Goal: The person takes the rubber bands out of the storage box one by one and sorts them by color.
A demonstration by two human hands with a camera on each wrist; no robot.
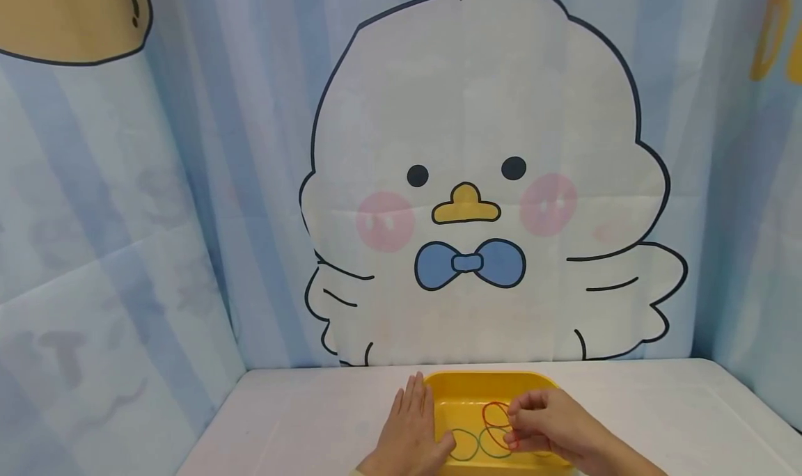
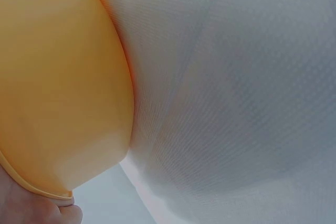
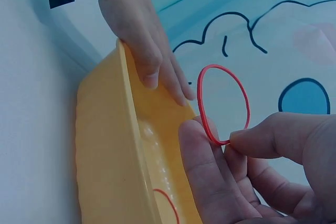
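A red rubber band [image 3: 200,98] is pinched between the thumb and fingers of my right hand [image 1: 546,420], raised over the yellow tray [image 1: 489,374]. It stands up as an open ring in the right wrist view. Another red band [image 1: 491,437] lies in the tray, partly behind the right fingers. Two green rubber bands [image 1: 464,430] lie side by side on the tray floor. My left hand [image 1: 409,424] rests along the tray's left rim with straight fingers, thumb over the inside. In the left wrist view, the tray's outer wall [image 2: 63,87] fills the left side.
The tray stands on a white table [image 1: 313,413] near its front. Behind the table hangs a blue-striped curtain [image 1: 269,184] printed with a big white duck [image 1: 466,100]; more curtain closes off both sides.
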